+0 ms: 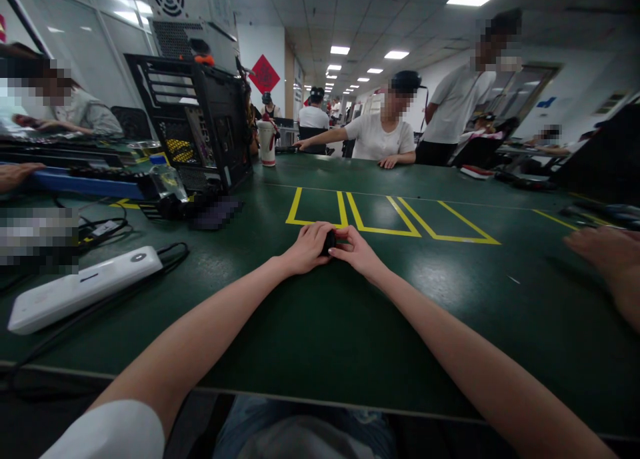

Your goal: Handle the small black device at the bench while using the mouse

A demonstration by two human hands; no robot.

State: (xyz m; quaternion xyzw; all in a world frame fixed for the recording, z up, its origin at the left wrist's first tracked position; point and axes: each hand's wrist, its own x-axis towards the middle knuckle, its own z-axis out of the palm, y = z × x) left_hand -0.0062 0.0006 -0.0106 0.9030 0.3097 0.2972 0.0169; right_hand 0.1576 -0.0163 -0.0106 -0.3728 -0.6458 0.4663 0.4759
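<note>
Both my hands meet over the green table (300,312), just in front of the yellow tape outlines. Between them is a small black round object (329,242), whose kind I cannot make out. My left hand (311,249) wraps around its left side with the fingers curved over it. From the right, my right hand (356,249) pinches it between thumb and fingers. Part of the object is hidden behind my fingers.
At left lie a white power strip (85,289) with a black cable and a clear bottle (167,178). Behind them stand an open black computer case (200,122) and a paper cup (267,142). Another person's hand (605,259) rests at right. A person (383,136) sits opposite.
</note>
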